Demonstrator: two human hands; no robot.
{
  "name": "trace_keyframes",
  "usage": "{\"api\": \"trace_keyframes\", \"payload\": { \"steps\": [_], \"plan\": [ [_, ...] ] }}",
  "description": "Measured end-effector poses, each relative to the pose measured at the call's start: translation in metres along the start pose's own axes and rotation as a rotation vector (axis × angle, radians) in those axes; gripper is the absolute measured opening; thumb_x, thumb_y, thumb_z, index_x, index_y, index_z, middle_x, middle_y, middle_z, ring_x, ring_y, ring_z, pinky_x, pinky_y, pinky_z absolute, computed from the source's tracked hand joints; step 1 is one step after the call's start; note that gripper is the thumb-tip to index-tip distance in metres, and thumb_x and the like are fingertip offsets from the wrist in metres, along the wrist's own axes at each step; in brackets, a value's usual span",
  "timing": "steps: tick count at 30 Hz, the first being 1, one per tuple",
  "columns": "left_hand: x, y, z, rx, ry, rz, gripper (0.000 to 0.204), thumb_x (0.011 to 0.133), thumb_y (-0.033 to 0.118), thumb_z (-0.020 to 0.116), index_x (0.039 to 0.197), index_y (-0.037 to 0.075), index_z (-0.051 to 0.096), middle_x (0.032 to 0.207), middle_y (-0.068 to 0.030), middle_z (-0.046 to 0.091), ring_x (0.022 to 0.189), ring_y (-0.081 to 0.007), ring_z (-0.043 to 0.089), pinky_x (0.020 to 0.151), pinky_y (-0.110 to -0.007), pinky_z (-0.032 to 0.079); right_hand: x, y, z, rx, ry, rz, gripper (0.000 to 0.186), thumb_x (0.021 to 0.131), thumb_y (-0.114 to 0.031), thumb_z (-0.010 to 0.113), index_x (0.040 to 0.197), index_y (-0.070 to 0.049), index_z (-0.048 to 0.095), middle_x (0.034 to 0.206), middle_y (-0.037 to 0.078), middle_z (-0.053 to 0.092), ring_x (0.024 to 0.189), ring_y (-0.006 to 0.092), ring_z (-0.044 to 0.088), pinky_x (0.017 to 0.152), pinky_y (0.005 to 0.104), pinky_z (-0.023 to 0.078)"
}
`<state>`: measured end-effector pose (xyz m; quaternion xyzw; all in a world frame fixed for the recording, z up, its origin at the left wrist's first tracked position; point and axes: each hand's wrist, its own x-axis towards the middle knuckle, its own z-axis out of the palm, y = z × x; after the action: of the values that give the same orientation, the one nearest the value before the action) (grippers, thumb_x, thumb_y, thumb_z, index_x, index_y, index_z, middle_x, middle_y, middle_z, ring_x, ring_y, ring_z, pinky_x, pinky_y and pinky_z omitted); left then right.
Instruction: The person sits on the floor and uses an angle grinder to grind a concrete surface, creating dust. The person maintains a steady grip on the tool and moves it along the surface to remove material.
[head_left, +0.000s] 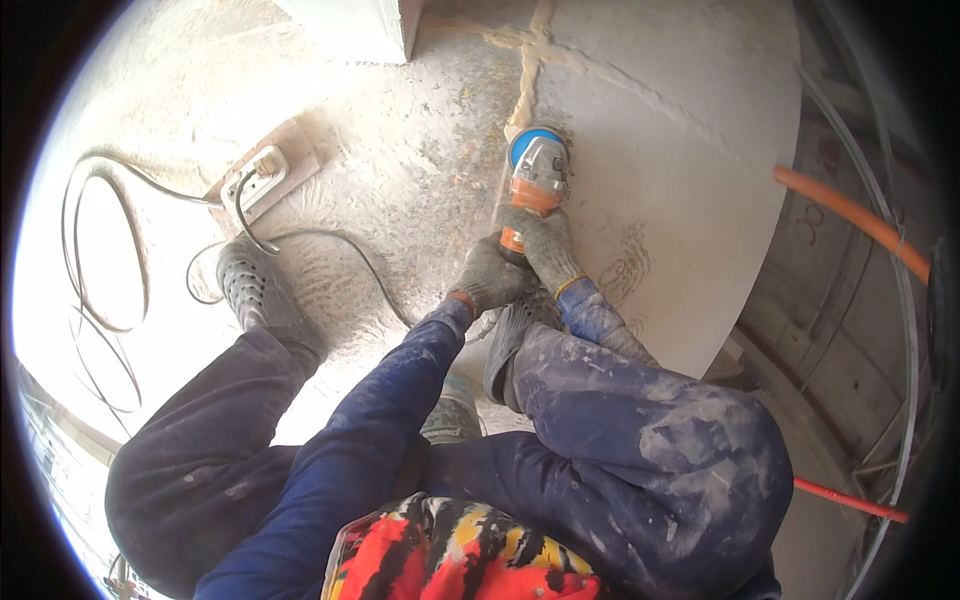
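An orange and grey angle grinder [540, 175] with a blue disc guard or disc [535, 138] points away from me over the dusty floor. Both of my hands wear grey knitted gloves. My right hand [545, 245] wraps round the grinder's orange body. Close behind it, my left hand [490, 275] is closed at the tool's rear end, its fingers partly hidden by the right. The disc end sits at the near end of a rough, cream-coloured seam [525, 85] on the floor; whether it touches cannot be made out.
A power strip [265, 175] on a board lies at the left with a plug in it. Black cable [140, 250] loops beside it and runs toward my hands. My shoes [255, 285] flank the work. A white block [355, 25] stands far ahead; an orange pipe [850, 215] lies beyond the floor's right edge.
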<state>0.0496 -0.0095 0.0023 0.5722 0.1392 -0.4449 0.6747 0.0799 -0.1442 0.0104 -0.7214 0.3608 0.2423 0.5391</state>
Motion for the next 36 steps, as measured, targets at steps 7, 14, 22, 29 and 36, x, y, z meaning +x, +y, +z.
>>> {"api": "trace_keyframes", "payload": {
  "steps": [7,14,22,29,36],
  "plan": [
    [0.003,0.008,0.007,0.035,-0.026,-0.009,0.057,0.080,0.021,0.094,0.127,0.002,0.068,0.113,-0.0067,0.078,0.101,-0.0156,0.072,0.091,-0.034,0.059,0.002,0.009,-0.011,0.021,0.149,-0.029,0.042,0.084,-0.038,0.088,0.094,-0.001,0.073,0.086,0.005,0.073,0.072,0.0153,0.067,0.065,0.0360,0.054],
    [0.003,0.007,0.007,0.064,-0.016,0.000,0.061,0.078,0.021,0.093,0.129,0.000,0.066,0.115,-0.0085,0.078,0.102,-0.0184,0.073,0.094,-0.036,0.059,0.009,0.018,-0.014,0.051,0.071,-0.033,0.046,0.083,-0.035,0.090,0.108,0.000,0.073,0.097,0.007,0.073,0.078,0.0150,0.070,0.069,0.0327,0.058],
    [0.008,0.004,0.007,0.113,-0.035,-0.028,0.057,0.081,0.021,0.091,0.127,0.000,0.067,0.111,-0.0074,0.078,0.100,-0.0159,0.073,0.090,-0.035,0.059,-0.001,-0.001,-0.012,0.100,0.108,0.054,0.040,0.085,-0.033,0.087,0.103,0.000,0.074,0.096,0.006,0.075,0.081,0.0165,0.071,0.072,0.0360,0.056],
    [0.005,0.009,0.010,0.028,0.039,-0.033,0.051,0.072,0.015,0.088,0.119,0.001,0.070,0.107,-0.0119,0.079,0.097,-0.0232,0.075,0.090,-0.038,0.059,0.005,0.002,-0.012,0.013,0.085,-0.020,0.048,0.082,-0.040,0.090,0.105,0.000,0.074,0.094,0.006,0.074,0.080,0.0159,0.072,0.070,0.0338,0.058],
    [0.007,0.013,0.008,0.079,-0.068,-0.047,0.045,0.083,0.018,0.090,0.119,0.000,0.071,0.111,-0.0073,0.078,0.098,-0.0144,0.071,0.090,-0.035,0.059,0.001,-0.002,-0.018,0.012,0.083,0.009,0.052,0.083,-0.047,0.090,0.101,-0.001,0.074,0.090,0.006,0.074,0.077,0.0144,0.070,0.069,0.0344,0.056]
  ]
}}
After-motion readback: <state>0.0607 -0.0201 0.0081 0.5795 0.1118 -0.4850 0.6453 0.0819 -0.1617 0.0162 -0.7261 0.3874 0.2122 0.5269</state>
